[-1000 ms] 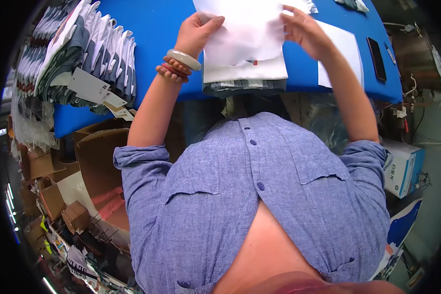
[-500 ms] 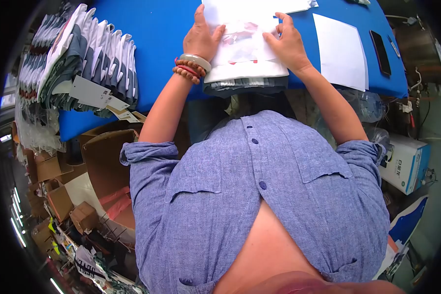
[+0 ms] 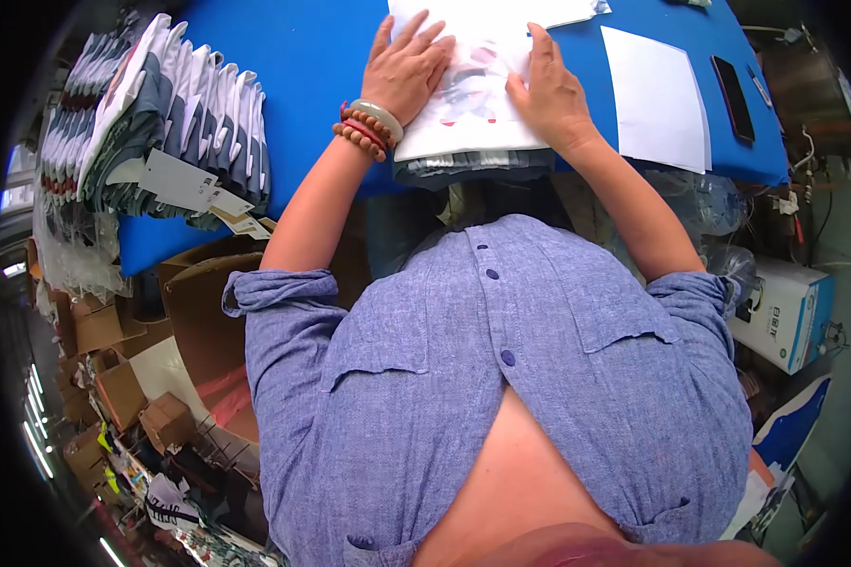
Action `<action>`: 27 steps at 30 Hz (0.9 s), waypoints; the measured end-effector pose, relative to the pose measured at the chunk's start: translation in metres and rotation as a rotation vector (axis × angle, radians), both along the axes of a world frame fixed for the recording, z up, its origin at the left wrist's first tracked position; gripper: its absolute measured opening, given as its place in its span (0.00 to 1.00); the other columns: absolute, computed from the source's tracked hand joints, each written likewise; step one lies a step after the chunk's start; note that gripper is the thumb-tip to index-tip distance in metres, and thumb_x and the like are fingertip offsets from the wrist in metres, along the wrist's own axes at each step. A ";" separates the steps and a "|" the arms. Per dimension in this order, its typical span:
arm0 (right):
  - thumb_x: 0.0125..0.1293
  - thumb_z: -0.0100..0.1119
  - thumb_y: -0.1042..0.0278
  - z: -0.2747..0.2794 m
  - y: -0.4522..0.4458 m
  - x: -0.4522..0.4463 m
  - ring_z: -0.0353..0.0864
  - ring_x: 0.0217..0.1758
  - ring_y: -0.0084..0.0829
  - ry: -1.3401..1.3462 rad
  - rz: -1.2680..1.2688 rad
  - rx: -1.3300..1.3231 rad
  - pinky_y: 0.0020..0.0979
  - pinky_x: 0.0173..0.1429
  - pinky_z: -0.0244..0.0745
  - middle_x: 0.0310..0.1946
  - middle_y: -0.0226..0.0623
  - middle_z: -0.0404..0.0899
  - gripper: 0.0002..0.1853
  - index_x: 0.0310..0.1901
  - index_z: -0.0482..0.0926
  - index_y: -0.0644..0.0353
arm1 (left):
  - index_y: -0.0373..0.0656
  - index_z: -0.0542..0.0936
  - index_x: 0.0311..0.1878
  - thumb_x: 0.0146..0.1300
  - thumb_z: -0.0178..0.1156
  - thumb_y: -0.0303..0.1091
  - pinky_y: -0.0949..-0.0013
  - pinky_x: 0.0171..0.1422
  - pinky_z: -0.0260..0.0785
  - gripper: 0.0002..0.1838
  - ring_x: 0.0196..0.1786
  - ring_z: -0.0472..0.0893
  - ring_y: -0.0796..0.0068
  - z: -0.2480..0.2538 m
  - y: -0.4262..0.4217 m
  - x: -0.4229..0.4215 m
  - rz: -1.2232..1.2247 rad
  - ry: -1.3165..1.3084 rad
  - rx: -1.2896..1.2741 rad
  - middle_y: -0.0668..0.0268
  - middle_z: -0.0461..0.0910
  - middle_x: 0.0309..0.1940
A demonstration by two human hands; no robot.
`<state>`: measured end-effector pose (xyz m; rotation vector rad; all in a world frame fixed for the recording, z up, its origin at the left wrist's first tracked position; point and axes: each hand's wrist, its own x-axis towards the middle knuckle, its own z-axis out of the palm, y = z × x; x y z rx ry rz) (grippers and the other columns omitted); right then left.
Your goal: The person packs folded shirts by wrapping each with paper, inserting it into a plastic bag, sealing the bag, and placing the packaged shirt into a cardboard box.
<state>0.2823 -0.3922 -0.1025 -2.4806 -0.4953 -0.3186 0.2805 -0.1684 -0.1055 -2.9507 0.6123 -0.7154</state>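
A white garment [image 3: 444, 140] with a red and dark print lies on a folded stack at the table's front edge. A thin, see-through white sheet [image 3: 482, 57] rests on top of it, and the print shows through. My left hand [image 3: 408, 68], with a bangle and bead bracelets at the wrist, lies on the sheet's left side, fingers spread. On the right side my right hand [image 3: 552, 94] touches the sheet, thumb apart from the fingers. Neither hand grips anything.
Folded white and grey garments [image 3: 175, 123] with tags stand at the left of the blue table [image 3: 303, 57]. White paper sheets [image 3: 657, 104], a black phone [image 3: 732, 98] and a pen [image 3: 758, 87] lie at right. Cardboard boxes [image 3: 208, 331] stand below left.
The sheet has come down from the air onto the garment. Both hands have lowered with it, and my left hand's fingers have since spread flat over its left side.
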 end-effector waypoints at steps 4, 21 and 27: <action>0.61 0.55 0.69 0.009 0.002 0.000 0.60 0.73 0.38 -0.476 0.154 -0.380 0.41 0.72 0.58 0.62 0.48 0.71 0.30 0.66 0.62 0.59 | 0.51 0.73 0.65 0.73 0.45 0.49 0.54 0.79 0.43 0.23 0.73 0.63 0.67 -0.006 0.002 0.006 -0.009 0.264 -0.084 0.66 0.69 0.67; 0.56 0.65 0.41 0.036 0.000 0.082 0.67 0.69 0.43 0.281 0.565 -0.615 0.46 0.74 0.56 0.63 0.49 0.70 0.44 0.69 0.63 0.57 | 0.50 0.61 0.74 0.73 0.37 0.57 0.57 0.79 0.41 0.32 0.75 0.56 0.63 -0.009 0.014 0.013 -0.183 0.331 -0.068 0.59 0.60 0.73; 0.43 0.76 0.46 0.037 -0.004 0.110 0.72 0.63 0.44 0.569 0.614 -0.488 0.39 0.67 0.66 0.59 0.51 0.73 0.46 0.63 0.71 0.60 | 0.42 0.72 0.64 0.59 0.61 0.60 0.58 0.62 0.66 0.38 0.54 0.77 0.56 0.023 0.030 0.030 -0.183 0.542 -0.135 0.54 0.77 0.51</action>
